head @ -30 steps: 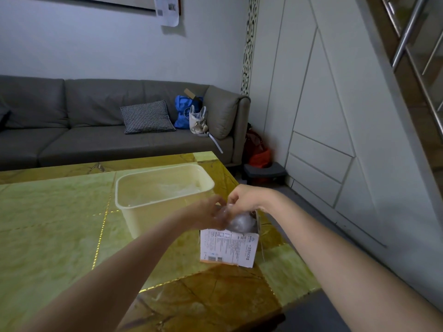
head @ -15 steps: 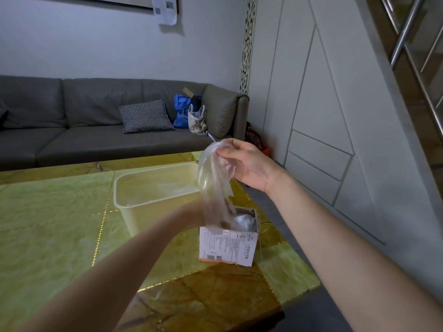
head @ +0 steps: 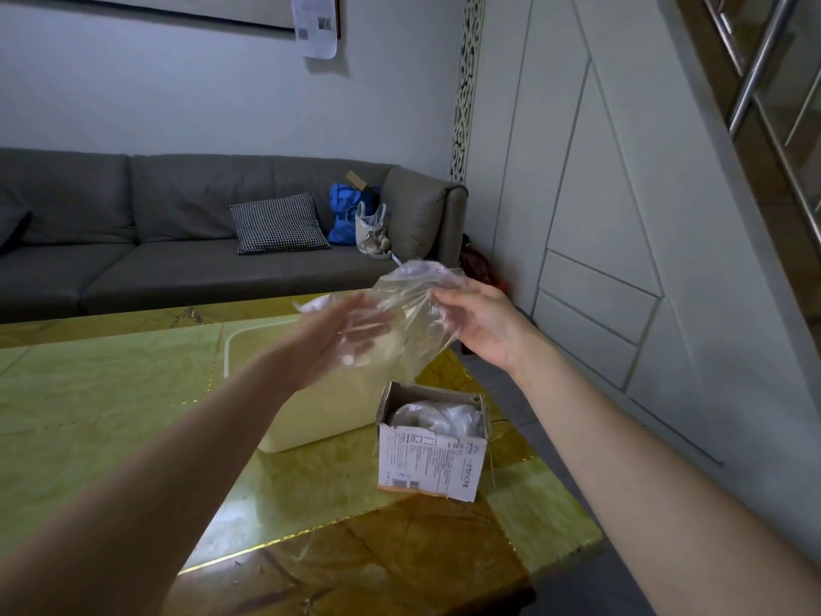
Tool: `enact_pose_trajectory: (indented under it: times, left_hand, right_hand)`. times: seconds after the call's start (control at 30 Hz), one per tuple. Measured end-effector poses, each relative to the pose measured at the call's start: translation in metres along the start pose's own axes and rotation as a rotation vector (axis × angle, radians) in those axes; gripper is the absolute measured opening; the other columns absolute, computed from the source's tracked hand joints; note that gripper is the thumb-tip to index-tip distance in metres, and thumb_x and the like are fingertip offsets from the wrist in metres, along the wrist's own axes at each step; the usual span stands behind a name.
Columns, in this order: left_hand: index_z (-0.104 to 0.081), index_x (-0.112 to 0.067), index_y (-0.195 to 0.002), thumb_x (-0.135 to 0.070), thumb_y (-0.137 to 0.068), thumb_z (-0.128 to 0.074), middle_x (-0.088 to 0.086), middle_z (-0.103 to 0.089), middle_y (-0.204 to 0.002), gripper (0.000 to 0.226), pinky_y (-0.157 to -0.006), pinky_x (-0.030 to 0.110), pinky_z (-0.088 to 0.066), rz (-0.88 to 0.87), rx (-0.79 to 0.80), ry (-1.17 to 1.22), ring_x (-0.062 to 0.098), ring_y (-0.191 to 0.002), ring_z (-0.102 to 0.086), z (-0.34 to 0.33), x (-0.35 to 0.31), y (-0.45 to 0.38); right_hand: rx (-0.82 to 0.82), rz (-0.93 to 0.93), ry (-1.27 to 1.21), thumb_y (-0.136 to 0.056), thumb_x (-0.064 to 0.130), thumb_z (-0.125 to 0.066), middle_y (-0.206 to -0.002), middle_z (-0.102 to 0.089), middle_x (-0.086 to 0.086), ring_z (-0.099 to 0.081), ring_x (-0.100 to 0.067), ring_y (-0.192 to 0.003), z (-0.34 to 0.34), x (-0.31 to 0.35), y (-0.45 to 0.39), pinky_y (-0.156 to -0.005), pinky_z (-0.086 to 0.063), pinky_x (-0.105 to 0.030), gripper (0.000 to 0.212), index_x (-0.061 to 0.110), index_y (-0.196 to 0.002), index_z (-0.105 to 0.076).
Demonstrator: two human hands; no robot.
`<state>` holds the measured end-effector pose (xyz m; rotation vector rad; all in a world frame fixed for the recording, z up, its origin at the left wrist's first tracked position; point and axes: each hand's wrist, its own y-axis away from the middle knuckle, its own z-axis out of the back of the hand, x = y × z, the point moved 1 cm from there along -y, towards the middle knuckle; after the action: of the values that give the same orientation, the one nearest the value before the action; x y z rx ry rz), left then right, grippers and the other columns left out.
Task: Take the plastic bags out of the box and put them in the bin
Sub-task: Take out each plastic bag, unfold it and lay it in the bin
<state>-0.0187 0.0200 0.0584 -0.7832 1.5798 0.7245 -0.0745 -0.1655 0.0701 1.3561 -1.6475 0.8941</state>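
1. I see a clear plastic bag (head: pixel 402 317) held up in the air above the bin (head: pixel 311 406) and the box (head: pixel 433 455).
2. My right hand (head: pixel 482 324) pinches the bag's right edge.
3. My left hand (head: pixel 337 337) lies behind the film, fingers spread and straight.
4. More bags (head: pixel 437 417) sit crumpled inside the open box.
5. Box and bin stand just beside each other on the green desk (head: pixel 111 415).

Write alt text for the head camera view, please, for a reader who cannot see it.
Two bare hands hold a clear plastic bag above a cream bin on a green table: the right hand pinches it, the left hand lies flat behind. An open cardboard box beside the bin holds more bags.
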Motion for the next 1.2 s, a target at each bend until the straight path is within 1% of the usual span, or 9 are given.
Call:
enact_pose_trajectory:
  times: [0.17, 0.47, 0.6, 0.73, 0.8, 0.87, 1.0, 1.1, 1.2]
  left_hand:
    - [-0.055, -0.004, -0.096, -0.012, -0.091, -0.054, 0.012, -0.062, -0.085, 0.009, -0.057, 0.024, -0.053, 0.051, -0.233, -0.024, 0.015, -0.069, -0.06, 0.026, 0.004, 0.003]
    - [-0.065, -0.013, -0.086, -0.012, -0.084, -0.064, 0.008, -0.058, -0.073, 0.002, -0.059, 0.026, -0.045, 0.0, -0.482, -0.28, 0.018, -0.063, -0.052, 0.075, -0.015, -0.02]
    - [-0.064, -0.006, -0.092, -0.012, -0.089, -0.058, -0.003, -0.054, -0.05, 0.009, -0.037, 0.013, -0.032, -0.083, -0.659, -0.298, 0.005, -0.04, -0.042, 0.119, -0.017, -0.024]
    - [-0.058, 0.0, -0.115, -0.01, -0.092, -0.046, 0.011, -0.063, -0.094, 0.027, -0.068, 0.025, -0.04, -0.144, -1.011, -0.601, 0.022, -0.083, -0.059, 0.15, -0.017, -0.025]
    - [-0.057, -0.004, -0.118, -0.009, -0.092, -0.047, 0.013, -0.061, -0.114, 0.029, -0.081, 0.029, -0.04, -0.253, -0.929, -0.826, 0.028, -0.104, -0.057, 0.142, -0.014, -0.03]
    - [-0.059, -0.008, -0.118, -0.01, -0.091, -0.051, 0.011, -0.059, -0.12, 0.029, -0.088, 0.028, -0.041, -0.345, -0.634, -1.044, 0.027, -0.109, -0.056, 0.127, -0.004, -0.039]
    - [-0.052, -0.018, -0.13, -0.02, -0.092, -0.053, 0.004, -0.048, -0.137, 0.038, -0.104, 0.037, -0.037, -0.019, -0.004, -1.449, 0.024, -0.124, -0.046, 0.103, 0.034, -0.059]
    - [-0.042, -0.011, -0.137, -0.008, -0.095, -0.045, 0.01, -0.04, -0.143, 0.043, -0.107, 0.034, -0.033, 0.252, 0.141, -1.474, 0.027, -0.129, -0.041, 0.098, 0.048, -0.068]
    - [-0.036, -0.015, -0.141, -0.002, -0.095, -0.041, 0.016, -0.042, -0.14, 0.048, -0.093, 0.026, -0.041, 0.346, 0.184, -1.506, 0.029, -0.126, -0.044, 0.099, 0.049, -0.074]
  right_hand:
    - [-0.008, 0.009, 0.046, -0.084, -0.009, -0.059, -0.107, -0.064, -0.013, -0.066, -0.019, -0.077, -0.007, -0.008, -0.006, -0.079, -0.053, -0.035, 0.041, 0.015, -0.117, -0.055]
    - [0.027, 0.106, 0.276, -0.09, -0.007, -0.053, -0.108, -0.06, -0.019, -0.059, -0.008, -0.055, -0.054, -0.006, -0.044, -0.044, -0.045, -0.017, 0.033, 0.021, -0.107, -0.056]
    - [-0.092, 0.073, 0.341, -0.091, -0.01, -0.049, -0.09, -0.063, -0.016, -0.052, -0.01, -0.054, -0.06, -0.026, -0.074, -0.042, -0.04, -0.015, 0.036, 0.018, -0.112, -0.052]
    - [-0.219, 0.026, 0.468, -0.09, -0.014, -0.043, -0.089, -0.06, -0.017, -0.048, -0.014, -0.054, -0.058, -0.058, -0.103, -0.038, -0.035, -0.016, 0.037, 0.018, -0.109, -0.05]
    - [-0.25, 0.01, 0.575, -0.09, -0.013, -0.041, -0.089, -0.06, -0.017, -0.048, -0.015, -0.051, -0.061, -0.074, -0.113, -0.039, -0.035, -0.019, 0.036, 0.017, -0.108, -0.048]
    - [-0.257, -0.002, 0.731, -0.089, -0.012, -0.044, -0.092, -0.061, -0.017, -0.049, -0.015, -0.05, -0.062, -0.086, -0.119, -0.042, -0.038, -0.021, 0.034, 0.017, -0.107, -0.047]
    - [-0.216, 0.023, 1.107, -0.089, -0.007, -0.049, -0.118, -0.054, -0.015, -0.062, -0.023, -0.076, -0.061, -0.098, -0.127, -0.049, -0.044, -0.023, 0.035, 0.013, -0.118, -0.048]
    - [-0.061, 0.12, 1.688, -0.092, 0.005, -0.053, -0.131, -0.044, -0.013, -0.048, -0.03, -0.114, -0.06, -0.098, -0.129, -0.082, -0.044, -0.033, 0.036, 0.012, -0.127, -0.045]
    - [0.137, 0.346, 2.011, -0.09, 0.009, -0.055, -0.137, -0.036, -0.01, -0.033, -0.031, -0.126, -0.067, -0.095, -0.127, -0.1, -0.033, -0.042, 0.035, 0.017, -0.124, -0.051]
